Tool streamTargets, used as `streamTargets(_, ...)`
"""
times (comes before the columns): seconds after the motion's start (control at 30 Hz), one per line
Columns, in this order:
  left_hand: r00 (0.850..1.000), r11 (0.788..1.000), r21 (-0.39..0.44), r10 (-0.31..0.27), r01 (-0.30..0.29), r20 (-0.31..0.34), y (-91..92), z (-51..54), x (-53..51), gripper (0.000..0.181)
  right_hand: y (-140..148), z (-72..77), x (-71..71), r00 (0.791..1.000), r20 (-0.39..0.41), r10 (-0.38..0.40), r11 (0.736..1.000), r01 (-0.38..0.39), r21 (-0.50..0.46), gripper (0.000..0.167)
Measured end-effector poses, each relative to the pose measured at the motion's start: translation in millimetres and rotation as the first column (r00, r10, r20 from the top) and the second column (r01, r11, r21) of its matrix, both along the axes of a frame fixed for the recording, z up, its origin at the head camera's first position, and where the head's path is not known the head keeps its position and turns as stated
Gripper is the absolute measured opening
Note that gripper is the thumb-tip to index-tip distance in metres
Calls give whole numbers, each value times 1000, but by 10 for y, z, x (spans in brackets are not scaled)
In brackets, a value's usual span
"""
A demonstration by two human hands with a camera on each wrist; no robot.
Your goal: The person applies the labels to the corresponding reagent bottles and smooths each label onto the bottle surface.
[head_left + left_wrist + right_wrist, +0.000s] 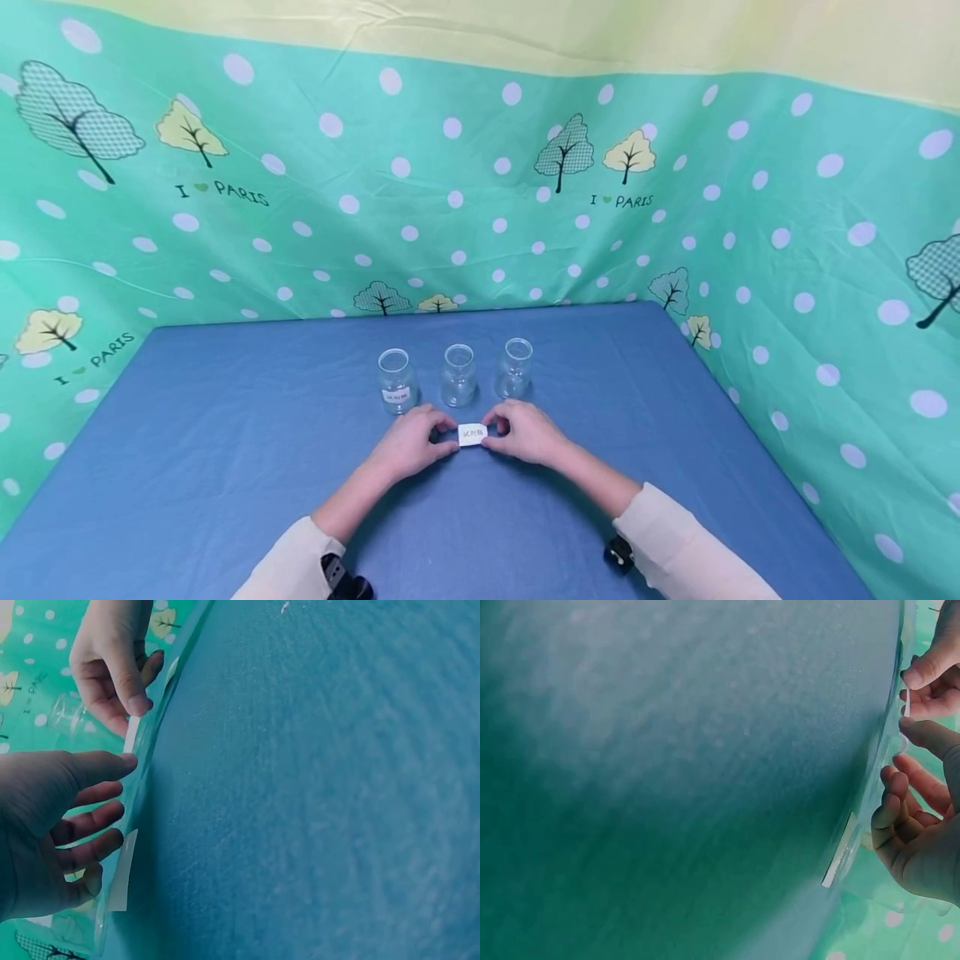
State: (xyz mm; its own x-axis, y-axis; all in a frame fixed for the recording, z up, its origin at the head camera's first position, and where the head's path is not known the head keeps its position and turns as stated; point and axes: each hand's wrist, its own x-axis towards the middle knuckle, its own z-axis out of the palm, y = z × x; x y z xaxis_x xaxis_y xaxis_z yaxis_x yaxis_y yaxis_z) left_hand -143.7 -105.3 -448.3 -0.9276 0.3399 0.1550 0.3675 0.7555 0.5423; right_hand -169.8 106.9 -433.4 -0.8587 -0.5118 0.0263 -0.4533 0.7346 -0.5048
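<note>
Presently, the left hand [411, 442] and the right hand [528, 432] meet over the table, and between them is a small white rectangular label with dark handwriting [472, 434]. The left hand holds the left end of this label between thumb and forefinger, and the right hand pinches the right end in the same way. Both hands are thus nearly closed at the fingertips, while the other fingers of the left hand are bent loosely and apart. Whether the label touches the table, I cannot tell.

The label is in front of three clear glass jars, which stand upright in a row, apart from each other. The left jar [394, 371] carries a similar white paper sticker [396, 395] on its front, and the left hand is just before it. The middle jar [459, 377] stands behind the label, and the right jar [515, 369] is behind the right hand. All of them are on a table covered with plain blue cloth [600, 375].
</note>
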Motion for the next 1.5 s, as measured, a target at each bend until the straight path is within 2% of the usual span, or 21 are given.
streamTargets(0.13, 999, 994, 103, -31, 28, 36, -41, -3, -11, 25, 22, 35, 10, 1000, -14, -3, 999, 2, -33, 21)
streamTargets(0.2, 996, 985, 170, -45, 31, 79, -56, 6, -11, 23, 30, 52, 11, 1000, -13, -3, 999, 3, -47, 21)
streamTargets(0.33, 981, 963, 270, -46, -7, 189, -61, 35, -9, 17, 34, 67, 0, 1000, -20, 5, 998, -7, -61, 22)
streamTargets(0.5, 960, 942, 334, -56, -41, 276, -60, 29, -18, 15, 30, 81, -2, 999, -38, 15, 997, -18, -73, 22)
streamTargets(0.7, 943, 927, 370, -67, -61, 325, -59, 31, -8, 15, 24, 89, 6, 998, -66, 21, 995, -27, -95, 21)
streamTargets(0.83, 934, 916, 394, -76, -73, 348, -53, 48, 11, 14, 14, 90, 9, 998, -57, 8, 996, -13, -92, 22)
streamTargets(1.03, 928, 908, 408, -67, -96, 367, -52, 52, 17, 15, 7, 93, 10, 999, -52, 5, 995, -10, -100, 23)
streamTargets(1.23, 917, 895, 423, -44, -140, 396, -58, 34, -1, 16, 19, 125, 15, 998, -66, -7, 986, -4, -166, 26)
streamTargets(1.37, 911, 888, 430, -33, -162, 412, -56, 34, -3, 16, 4, 148, 26, 996, -77, -35, 979, 18, -205, 23)
streamTargets(1.5, 910, 885, 436, -36, -163, 414, -46, 49, 9, 17, -41, 142, 45, 995, -100, -28, 976, 5, -218, 18)
